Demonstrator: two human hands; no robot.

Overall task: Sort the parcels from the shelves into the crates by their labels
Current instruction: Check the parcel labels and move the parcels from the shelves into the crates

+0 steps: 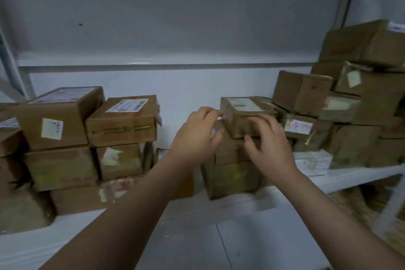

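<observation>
we note left hand [197, 132] and right hand [270, 144], fingers spread and not gripping, flanking the top parcel [247, 114] on the mid-shelf stack [230, 182]; a hasty pull could topple the tilted box [302, 92] beside it

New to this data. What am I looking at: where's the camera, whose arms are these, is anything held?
There is no machine here. One wide-angle camera sits on a person's head and looks forward and down, so the two bare arms coming in from the bottom edge are the wearer's own. The left hand and right hand reach for a small labelled parcel that tops the middle stack on a white shelf. The fingers are spread and relaxed at its left corner and front face. Nothing is gripped yet, and blur hides whether they touch it. A left stack and a taller right pile of cardboard parcels flank it, their paper labels too blurred to read. No crates show in this view.
</observation>
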